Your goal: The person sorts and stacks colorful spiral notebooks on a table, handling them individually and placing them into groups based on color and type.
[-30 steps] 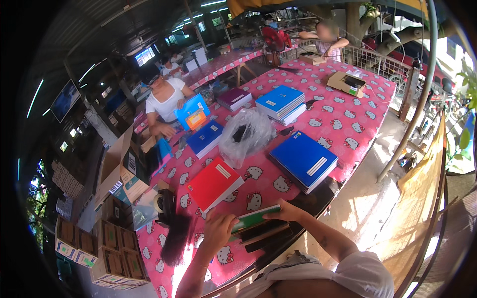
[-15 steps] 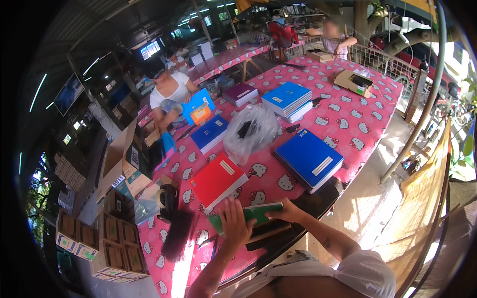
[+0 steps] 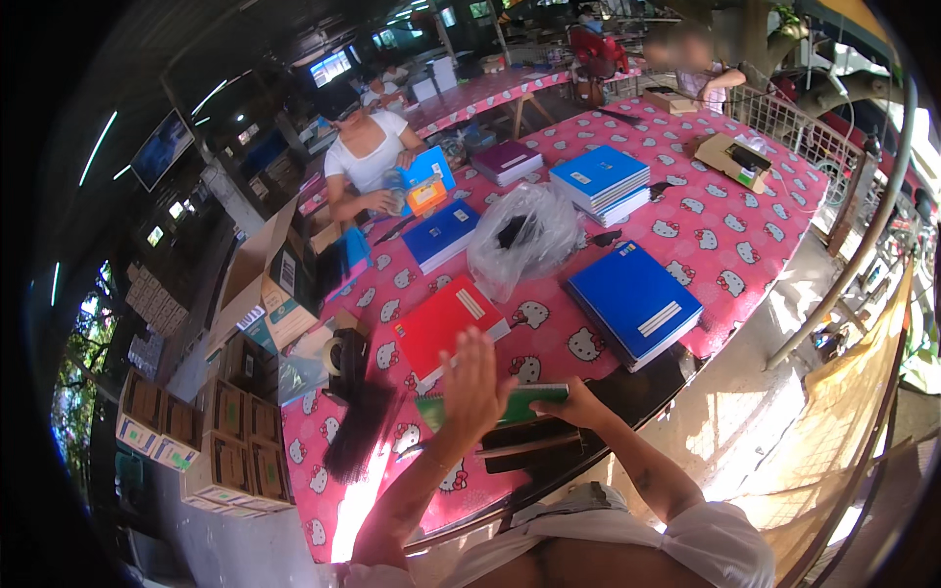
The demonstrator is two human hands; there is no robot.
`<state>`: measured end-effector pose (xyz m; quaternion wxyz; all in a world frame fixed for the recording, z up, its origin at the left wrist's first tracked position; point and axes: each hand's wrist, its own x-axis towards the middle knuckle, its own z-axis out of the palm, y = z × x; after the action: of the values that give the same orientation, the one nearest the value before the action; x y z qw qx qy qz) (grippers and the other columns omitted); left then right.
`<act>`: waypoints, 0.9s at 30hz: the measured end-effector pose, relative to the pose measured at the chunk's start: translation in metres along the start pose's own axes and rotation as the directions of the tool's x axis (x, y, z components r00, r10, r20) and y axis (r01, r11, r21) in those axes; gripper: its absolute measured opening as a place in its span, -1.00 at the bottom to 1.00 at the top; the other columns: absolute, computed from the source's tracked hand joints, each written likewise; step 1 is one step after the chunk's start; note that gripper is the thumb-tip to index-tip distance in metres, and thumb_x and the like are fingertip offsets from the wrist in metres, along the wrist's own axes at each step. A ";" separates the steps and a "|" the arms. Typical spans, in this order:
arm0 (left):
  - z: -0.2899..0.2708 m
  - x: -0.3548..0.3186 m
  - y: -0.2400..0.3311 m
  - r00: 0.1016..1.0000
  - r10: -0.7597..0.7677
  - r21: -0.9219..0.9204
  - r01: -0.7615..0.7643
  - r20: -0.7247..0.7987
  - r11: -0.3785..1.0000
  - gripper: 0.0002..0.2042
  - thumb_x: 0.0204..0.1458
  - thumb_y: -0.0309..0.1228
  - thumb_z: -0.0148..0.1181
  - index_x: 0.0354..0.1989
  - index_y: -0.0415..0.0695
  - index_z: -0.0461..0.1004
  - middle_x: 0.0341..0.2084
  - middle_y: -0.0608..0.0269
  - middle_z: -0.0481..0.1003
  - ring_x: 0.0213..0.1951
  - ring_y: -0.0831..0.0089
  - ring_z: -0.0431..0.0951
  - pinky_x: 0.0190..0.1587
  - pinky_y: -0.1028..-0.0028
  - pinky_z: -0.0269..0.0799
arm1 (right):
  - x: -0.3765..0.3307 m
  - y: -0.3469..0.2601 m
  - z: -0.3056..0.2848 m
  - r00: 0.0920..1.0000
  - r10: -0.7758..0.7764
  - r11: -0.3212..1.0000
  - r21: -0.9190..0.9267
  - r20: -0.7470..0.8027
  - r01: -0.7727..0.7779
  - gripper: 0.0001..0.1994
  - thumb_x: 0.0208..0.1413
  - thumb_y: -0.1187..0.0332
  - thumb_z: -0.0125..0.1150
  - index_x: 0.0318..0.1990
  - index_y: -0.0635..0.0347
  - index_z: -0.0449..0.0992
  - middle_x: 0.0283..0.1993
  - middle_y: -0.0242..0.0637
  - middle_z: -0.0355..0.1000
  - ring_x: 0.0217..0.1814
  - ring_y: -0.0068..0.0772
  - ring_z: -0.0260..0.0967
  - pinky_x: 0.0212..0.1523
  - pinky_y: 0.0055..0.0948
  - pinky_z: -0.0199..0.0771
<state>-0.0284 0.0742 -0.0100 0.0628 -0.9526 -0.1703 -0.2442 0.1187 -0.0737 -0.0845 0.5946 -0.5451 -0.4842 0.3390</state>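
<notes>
A green spiral notebook (image 3: 524, 403) is held tilted above the near table edge. My right hand (image 3: 573, 403) grips its right end, thumb on the cover. Fingers stretched upward, my left hand (image 3: 472, 388) is raised flat at the notebook's left part and hides some of it; whether it touches the cover I cannot tell. Just beyond lies a stack of red notebooks (image 3: 446, 323). To the right of that is a stack of dark blue notebooks (image 3: 635, 299). Under my hands, at the table edge, is a dark brown flat object (image 3: 529, 446).
A clear plastic bag (image 3: 520, 240), light blue notebooks (image 3: 600, 176), purple notebooks (image 3: 506, 162) and another blue stack (image 3: 441, 233) occupy the table. A tape dispenser (image 3: 345, 358) and an open carton (image 3: 263, 284) are left. Across the table, a person (image 3: 368, 157) holds blue and orange items.
My left hand has lifted from the green notebook's cover, its fingers now pointing up. The right hand still holds the notebook. The whole view has shifted slightly.
</notes>
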 end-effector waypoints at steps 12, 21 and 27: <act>0.025 -0.077 0.043 0.962 0.251 0.072 -0.259 0.109 0.963 -0.12 0.23 0.23 -0.23 0.35 -0.48 0.07 0.34 -0.46 0.08 0.42 -0.28 0.01 0.40 -0.22 -0.19 | 0.004 -0.007 0.011 0.994 -0.071 0.997 0.006 -0.087 0.071 -0.66 0.05 0.49 0.36 0.02 0.27 0.57 -0.19 -0.21 0.63 -0.16 -0.48 0.56 -0.13 -0.42 0.55; 0.035 -0.043 0.041 0.988 0.124 -0.003 -0.125 -0.093 0.992 -0.18 0.23 0.18 -0.15 0.36 -0.40 0.12 0.35 -0.26 0.16 0.41 -0.11 0.11 0.37 -0.16 -0.07 | 0.009 0.006 0.004 0.992 -0.113 0.993 -0.024 -0.047 0.112 -0.66 -0.02 0.49 0.39 -0.03 0.25 0.57 -0.21 -0.22 0.62 -0.17 -0.44 0.57 -0.10 -0.39 0.52; 0.038 -0.050 0.058 0.971 0.240 -0.094 -0.239 0.007 0.967 -0.18 0.26 0.17 -0.25 0.36 -0.45 0.09 0.36 -0.36 0.08 0.42 -0.19 0.05 0.37 -0.19 -0.14 | 0.008 0.002 0.013 0.946 -0.233 0.971 -0.109 -0.223 0.214 -0.66 -0.06 0.44 0.37 -0.07 0.26 0.57 -0.22 -0.14 0.61 -0.16 -0.16 0.61 -0.13 -0.30 0.52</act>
<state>-0.0322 0.0131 -0.0698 0.0459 -0.9702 -0.0431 -0.2338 0.1093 -0.0617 -0.0860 0.6591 -0.5470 -0.4829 0.1822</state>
